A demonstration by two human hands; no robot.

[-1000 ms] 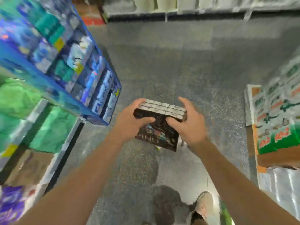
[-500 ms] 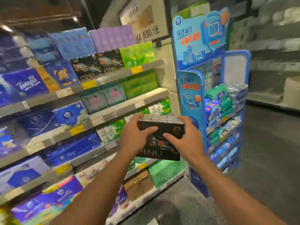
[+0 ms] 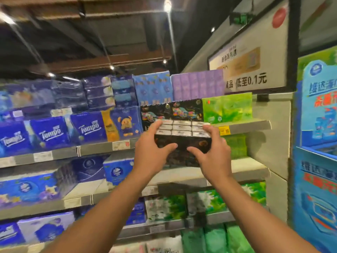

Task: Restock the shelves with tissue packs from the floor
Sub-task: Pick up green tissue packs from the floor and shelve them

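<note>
A black tissue pack [image 3: 182,143] with colourful print and white pack ends on top is raised in front of the shelves. My left hand [image 3: 152,152] grips its left side, thumb across the front. My right hand [image 3: 213,152] grips its right side the same way. The pack hangs just in front of and below matching black tissue packs [image 3: 173,111] that stand on a grey shelf [image 3: 246,126]. The pack's lower edge is partly hidden by my hands.
Blue Tempo packs [image 3: 52,132] fill the shelf to the left, green packs [image 3: 228,108] stand to the right. Purple packs [image 3: 197,84] and blue ones are stacked above. Lower shelves hold more blue and green packs. A blue display stand [image 3: 317,143] rises at the right.
Both hands carried the black pack up from low over the floor to shelf height. My view swung from the floor to the upper shelves, and the pack now sits close to the matching black packs.
</note>
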